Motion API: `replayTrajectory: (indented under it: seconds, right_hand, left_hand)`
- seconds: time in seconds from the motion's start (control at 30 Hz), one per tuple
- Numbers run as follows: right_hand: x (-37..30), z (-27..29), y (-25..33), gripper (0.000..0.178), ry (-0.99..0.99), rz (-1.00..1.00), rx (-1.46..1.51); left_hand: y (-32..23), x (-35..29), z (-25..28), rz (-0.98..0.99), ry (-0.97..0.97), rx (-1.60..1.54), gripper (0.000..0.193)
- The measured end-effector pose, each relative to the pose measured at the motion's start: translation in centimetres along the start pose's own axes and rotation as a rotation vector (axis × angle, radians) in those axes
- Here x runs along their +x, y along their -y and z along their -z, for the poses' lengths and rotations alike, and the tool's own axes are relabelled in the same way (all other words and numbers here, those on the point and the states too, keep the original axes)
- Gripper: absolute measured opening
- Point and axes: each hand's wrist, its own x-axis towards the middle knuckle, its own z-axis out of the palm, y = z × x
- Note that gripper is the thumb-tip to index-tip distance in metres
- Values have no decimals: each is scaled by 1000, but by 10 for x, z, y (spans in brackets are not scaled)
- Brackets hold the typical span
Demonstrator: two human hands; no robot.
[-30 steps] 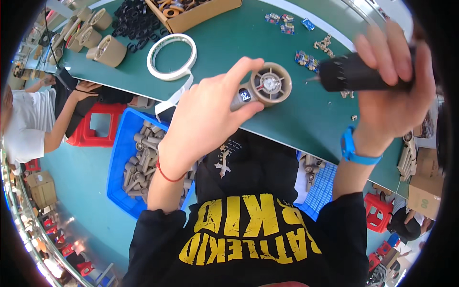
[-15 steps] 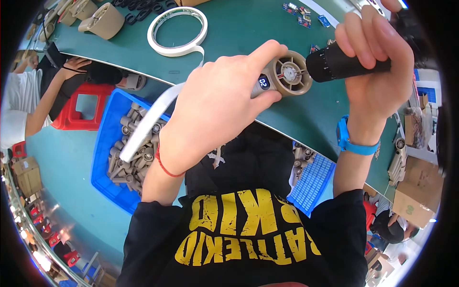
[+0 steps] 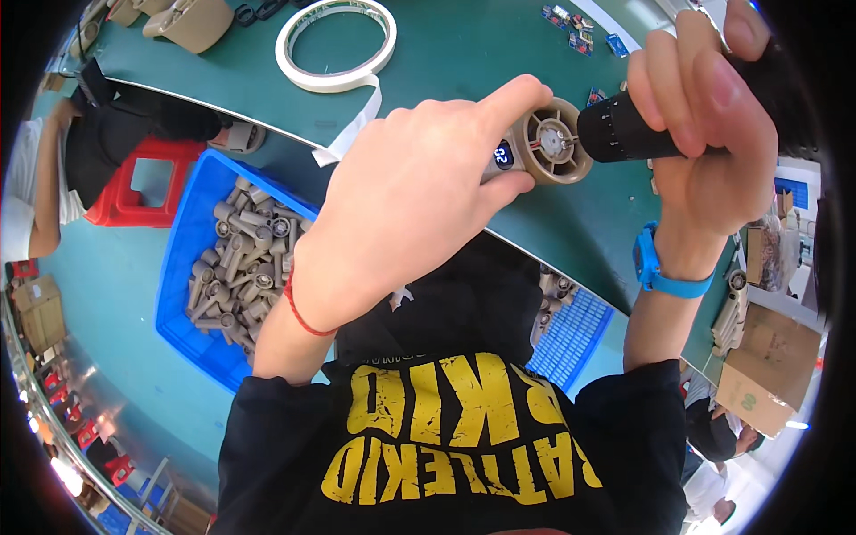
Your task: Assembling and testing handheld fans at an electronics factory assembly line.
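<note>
My left hand (image 3: pixel 406 192) is closed around a beige handheld fan (image 3: pixel 559 169), its round open end facing right. Spokes and a pale hub with red wires show inside the ring, and a small lit display (image 3: pixel 504 155) sits beside it. My right hand (image 3: pixel 704 116), raised at the right, is wrapped round a black power screwdriver (image 3: pixel 624 129) with a marked collar. The collar's front end is close to the fan's rim; I cannot make out a bit or whether they touch. Behind my left hand, a white tape roll (image 3: pixel 385 55) lies on the table with a loose strip.
The green table (image 3: pixel 446 45) holds small circuit boards (image 3: pixel 575 31) and beige housings (image 3: pixel 192 25) at the back. Below its edge at left stands a blue bin (image 3: pixel 178 294) full of beige fan parts, beside a red stool (image 3: pixel 134 209). A cardboard box (image 3: pixel 767 366) is at right.
The tape's loose strip, which trailed past my left wrist, now hangs short behind my left hand. Fan and screwdriver stay close together, shifted slightly right in view.
</note>
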Motion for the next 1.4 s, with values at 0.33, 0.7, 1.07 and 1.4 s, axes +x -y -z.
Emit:
replayTrajectory:
  seconds: [0.33, 0.7, 1.07, 1.4]
  right_hand:
    - [15, 42, -12, 17, 370, -40, 361]
    - [17, 58, -20, 14, 457, 12, 487]
    - [22, 49, -19, 9, 457, 11, 490]
    - [18, 46, 1, 10, 491, 94, 308]
  left_hand:
    - [-3, -1, -5, -18, -41, -4, 36]
    - [-2, -4, -2, 75, 4, -58, 44]
    - [-3, -1, -2, 0, -26, -43, 35]
    - [-2, -4, -3, 31, -13, -50, 41]
